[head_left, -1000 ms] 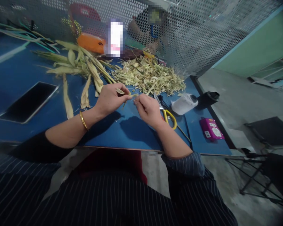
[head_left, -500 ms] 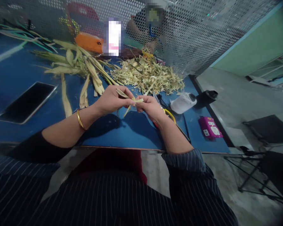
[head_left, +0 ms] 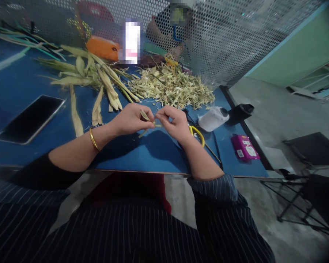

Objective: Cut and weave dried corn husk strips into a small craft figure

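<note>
My left hand, with a gold bangle at the wrist, pinches a folded strip of corn husk between thumb and fingers. Pale ends of the strip stick out above and below the grip. Close by on the right, my right hand has its thumb and forefinger pressed together; whatever they hold is too small to make out. Behind both hands lies a heap of shredded husk. Whole dried corn husks are spread out to the left of the heap. Yellow-handled scissors lie partly hidden behind my right wrist.
On the blue table are a dark phone, a white thread cone, a black spool and a purple packet. A blurred-out bright screen stands before the perforated metal panel. Someone sits beyond it.
My right hand has drawn slightly apart from the left and turned, its fingertips now higher. The left hand keeps its pinch on the husk strip.
</note>
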Demonstrator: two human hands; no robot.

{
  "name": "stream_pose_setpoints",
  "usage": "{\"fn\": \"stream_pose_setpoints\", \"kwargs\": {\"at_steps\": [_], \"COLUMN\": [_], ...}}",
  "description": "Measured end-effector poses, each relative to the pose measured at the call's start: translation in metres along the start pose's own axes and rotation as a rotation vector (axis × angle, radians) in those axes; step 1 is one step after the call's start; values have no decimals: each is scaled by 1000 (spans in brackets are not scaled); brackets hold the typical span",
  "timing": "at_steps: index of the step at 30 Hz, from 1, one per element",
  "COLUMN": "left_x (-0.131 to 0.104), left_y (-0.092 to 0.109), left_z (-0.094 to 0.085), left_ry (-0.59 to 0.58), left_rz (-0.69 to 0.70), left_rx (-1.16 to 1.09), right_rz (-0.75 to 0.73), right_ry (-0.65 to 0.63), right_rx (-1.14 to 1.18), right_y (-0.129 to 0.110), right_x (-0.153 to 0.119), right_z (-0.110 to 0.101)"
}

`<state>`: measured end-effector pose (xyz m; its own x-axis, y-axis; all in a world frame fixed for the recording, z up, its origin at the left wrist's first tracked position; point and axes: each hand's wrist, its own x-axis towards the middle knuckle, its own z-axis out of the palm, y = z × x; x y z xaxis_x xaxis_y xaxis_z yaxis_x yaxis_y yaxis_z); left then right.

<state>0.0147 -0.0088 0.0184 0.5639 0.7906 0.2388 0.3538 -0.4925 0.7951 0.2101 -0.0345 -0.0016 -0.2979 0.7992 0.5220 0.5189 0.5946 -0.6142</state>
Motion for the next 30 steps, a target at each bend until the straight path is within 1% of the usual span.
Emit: {"fn": "stream_pose_setpoints", "kwargs": {"at_steps": [2,4,6,7,9,11,13,15,17,18,20,22,23,25,27,28,30], "left_x": [-1,-2,-1,0,3,5,6,6,6,5,4,2,2,1,1,2,4], "left_y": [3,5,5,5,3,0,-3,-6,-7,-7,-6,-3,-1,3,5,5,2], "left_z": [-1,-2,-2,-1,-1,0,1,1,2,2,1,0,0,-2,-2,-2,-1], "left_ry": [-70,-83,-33,12,130,256,351,387,364,323,182,9,-60,-138,-129,-95,22], "left_rz": [27,16,-10,-21,-41,-65,-80,-81,-77,-75,-71,-80,-93,-114,-119,-118,-129], "left_rx": [-95,-186,-250,-265,-257,-213,-145,-60,26,57,57,-32,-96,-223,-326,-369,-426], "right_rz": [168,287,327,332,313,252,122,-36,-149,-178,-196,-159,-112,25,161,209,258], "right_ry": [-44,-87,-85,-75,-62,-36,0,23,20,16,14,23,22,5,-27,-42,-51], "right_rx": [180,340,409,411,375,286,117,-89,-234,-269,-263,-172,-108,32,156,200,234], "right_y": [1,2,3,3,3,2,-1,-3,-5,-5,-5,-3,-2,1,4,5,6], "right_x": [2,4,5,4,4,2,0,-2,-4,-5,-4,-3,-2,1,3,4,4], "right_z": [0,2,4,5,7,9,10,10,8,6,2,0,-1,-1,1,3,6]}}
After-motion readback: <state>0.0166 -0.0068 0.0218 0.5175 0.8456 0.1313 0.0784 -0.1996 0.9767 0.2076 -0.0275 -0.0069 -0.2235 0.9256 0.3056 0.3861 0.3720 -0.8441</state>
